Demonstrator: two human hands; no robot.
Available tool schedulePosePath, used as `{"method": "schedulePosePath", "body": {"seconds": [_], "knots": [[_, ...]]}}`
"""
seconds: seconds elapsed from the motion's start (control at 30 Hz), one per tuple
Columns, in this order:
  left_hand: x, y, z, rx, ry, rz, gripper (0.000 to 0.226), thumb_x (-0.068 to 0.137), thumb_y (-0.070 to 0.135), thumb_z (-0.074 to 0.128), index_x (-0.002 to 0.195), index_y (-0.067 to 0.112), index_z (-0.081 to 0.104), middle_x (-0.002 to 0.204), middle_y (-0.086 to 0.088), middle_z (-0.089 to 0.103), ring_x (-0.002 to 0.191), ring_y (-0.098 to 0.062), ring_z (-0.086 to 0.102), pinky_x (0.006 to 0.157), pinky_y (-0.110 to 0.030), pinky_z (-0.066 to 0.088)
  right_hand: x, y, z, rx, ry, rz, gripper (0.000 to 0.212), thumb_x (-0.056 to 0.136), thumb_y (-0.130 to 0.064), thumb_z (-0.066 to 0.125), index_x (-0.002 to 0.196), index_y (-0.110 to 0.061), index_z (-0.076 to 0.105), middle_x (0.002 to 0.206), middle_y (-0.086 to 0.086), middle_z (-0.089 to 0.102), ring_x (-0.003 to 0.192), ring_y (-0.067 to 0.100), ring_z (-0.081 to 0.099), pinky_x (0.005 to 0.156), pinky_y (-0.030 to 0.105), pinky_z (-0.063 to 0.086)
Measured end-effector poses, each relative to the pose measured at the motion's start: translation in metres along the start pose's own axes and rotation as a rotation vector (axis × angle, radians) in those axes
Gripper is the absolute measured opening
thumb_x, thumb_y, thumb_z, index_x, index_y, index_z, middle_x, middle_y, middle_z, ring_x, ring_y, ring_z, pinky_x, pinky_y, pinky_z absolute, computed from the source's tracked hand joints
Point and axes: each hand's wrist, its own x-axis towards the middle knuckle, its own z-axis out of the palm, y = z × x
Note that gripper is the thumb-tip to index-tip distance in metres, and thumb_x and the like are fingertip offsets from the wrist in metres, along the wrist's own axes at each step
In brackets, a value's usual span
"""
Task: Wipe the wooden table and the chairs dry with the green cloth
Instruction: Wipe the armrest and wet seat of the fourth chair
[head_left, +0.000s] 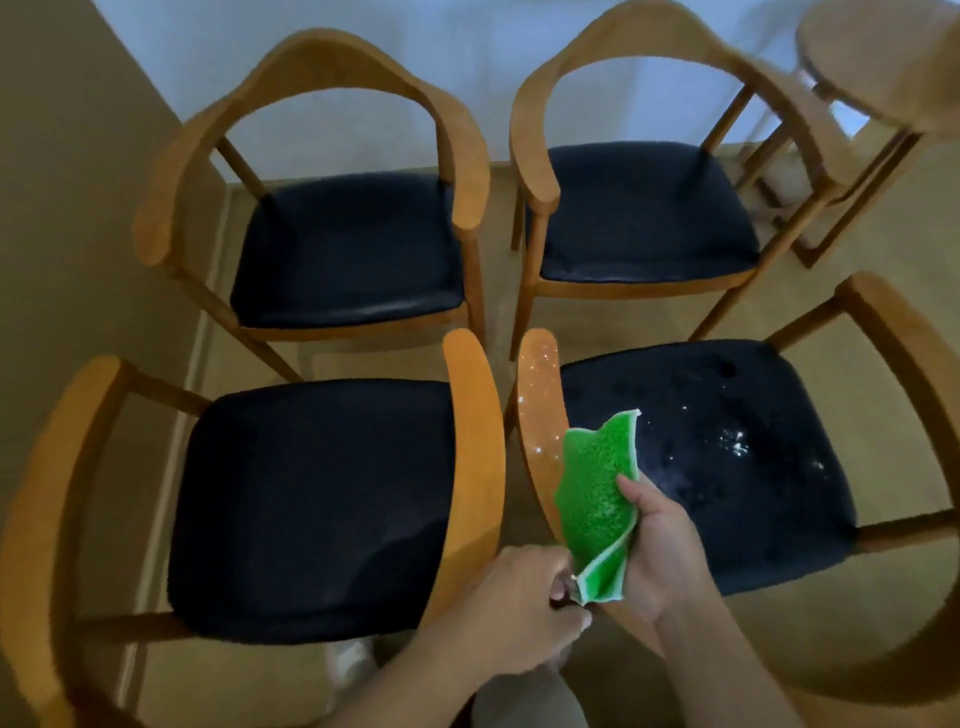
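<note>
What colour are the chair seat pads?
Black, or very dark navy, on all four chairs' seat pads; head view.

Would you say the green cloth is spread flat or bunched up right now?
Bunched. The green cloth hangs creased between the right hand and left hand, over the wet armrest.

Nubby green cloth (597, 499); smooth, glossy wooden armrest (537, 415) beaded with droplets; dark matt upholstered seat (727, 457), wet-speckled.
</note>
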Motion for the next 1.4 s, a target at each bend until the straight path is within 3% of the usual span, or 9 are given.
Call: {"method": "schedulePosePath", "body": {"seconds": [0.2, 0.43, 0.5, 0.57, 0.63, 0.77, 0.97, 1.13, 1.4], "knots": [[0.058, -0.030, -0.015, -0.058, 0.255, -0.211, 0.018, 0.092, 0.030, 0.058, 0.110, 0.033, 0.057, 0.106, 0.016, 0.055, 0.096, 0.002, 0.053, 0.080, -0.016, 0.043, 0.050, -0.041, 0.014, -0.256, -0.042, -0.195, 0.029, 0.096, -0.029, 0.045, 0.110, -0.029, 0.071, 0.108, 0.008, 0.072, 0.100, 0.028, 0.069, 0.088, 0.052, 0.051], [0.149, -0.073, -0.055, 0.183, 0.730, -0.314, 0.050, 0.098, 0.029, 0.044, 0.146, 0.022, 0.030, 0.151, 0.002, 0.028, 0.140, -0.015, 0.023, 0.111, -0.036, 0.024, 0.108, -0.046, 0.054, -0.700, -0.137, -0.454, 0.033, 0.102, -0.032, 0.039, 0.098, -0.057, 0.061, 0.084, -0.023, 0.068, 0.077, -0.005, 0.065, 0.055, 0.011, 0.050], [0.173, -0.086, -0.057, 0.205, 0.714, -0.295, 0.054, 0.101, 0.028, 0.036, 0.150, 0.016, 0.019, 0.158, -0.002, 0.013, 0.145, -0.016, 0.006, 0.115, -0.035, 0.013, 0.119, -0.027, 0.061, -0.992, -0.206, -0.449, 0.033, 0.102, -0.039, 0.032, 0.129, -0.050, 0.050, 0.103, -0.022, 0.064, 0.096, -0.002, 0.061, 0.083, 0.023, 0.052], [0.185, -0.098, -0.051, 0.230, 0.658, -0.259, 0.057, 0.102, 0.027, 0.033, 0.151, 0.010, 0.010, 0.160, -0.005, 0.001, 0.145, -0.016, -0.006, 0.119, -0.035, 0.006, 0.128, -0.002, 0.059, -1.356, -0.301, -0.427, 0.048, 0.103, -0.043, 0.021, 0.150, -0.035, 0.025, 0.149, -0.013, 0.035, 0.138, 0.004, 0.023, 0.112, 0.034, 0.019], [0.189, -0.109, -0.043, 0.251, 0.680, -0.202, 0.058, 0.101, 0.025, 0.036, 0.150, 0.003, 0.011, 0.159, -0.010, 0.003, 0.145, -0.018, -0.009, 0.119, -0.036, 0.007, 0.131, 0.015, 0.053, -1.561, -0.280, -0.517, 0.052, 0.102, -0.042, 0.016, 0.151, -0.025, 0.027, 0.160, -0.005, 0.013, 0.144, 0.006, 0.001, 0.114, 0.032, 0.003], [0.189, -0.113, -0.036, 0.342, 0.703, -0.212, 0.058, 0.101, 0.030, 0.028, 0.150, 0.002, 0.014, 0.158, -0.013, 0.010, 0.146, -0.022, -0.006, 0.118, -0.039, 0.016, 0.148, 0.011, 0.052, -1.728, -0.044, -0.946, 0.051, 0.094, -0.031, 0.030, 0.130, -0.007, 0.058, 0.141, 0.014, 0.051, 0.135, 0.029, 0.042, 0.108, 0.048, 0.038], [0.189, -0.105, -0.038, 0.291, 0.742, -0.234, 0.057, 0.098, 0.033, 0.026, 0.147, 0.004, 0.029, 0.156, -0.012, 0.020, 0.143, -0.018, 0.004, 0.113, -0.042, 0.029, 0.223, -0.016, 0.085, -1.969, -0.087, -0.898, 0.061, 0.096, -0.043, 0.007, 0.153, -0.020, 0.011, 0.162, 0.002, 0.000, 0.145, 0.018, -0.014, 0.116, 0.051, 0.000], [0.190, -0.105, -0.036, 0.331, 0.779, -0.285, 0.050, 0.100, 0.021, 0.037, 0.146, 0.004, 0.030, 0.154, -0.011, 0.025, 0.142, -0.018, 0.011, 0.109, -0.039, 0.034, 0.246, -0.035, 0.108, -1.866, 0.058, -0.836, 0.057, 0.099, -0.043, 0.018, 0.151, -0.020, 0.024, 0.162, 0.007, 0.008, 0.148, 0.028, -0.005, 0.116, 0.052, 0.007], [0.192, -0.101, -0.039, 0.308, 0.770, -0.280, 0.048, 0.101, 0.021, 0.032, 0.147, 0.005, 0.028, 0.155, -0.010, 0.023, 0.145, -0.021, 0.014, 0.110, -0.041, 0.034, 0.139, 0.052, 0.000, -2.006, -0.155, -0.852, 0.057, 0.102, -0.043, 0.017, 0.153, -0.020, 0.015, 0.161, 0.008, 0.012, 0.148, 0.030, 0.006, 0.111, 0.059, 0.022]]}}
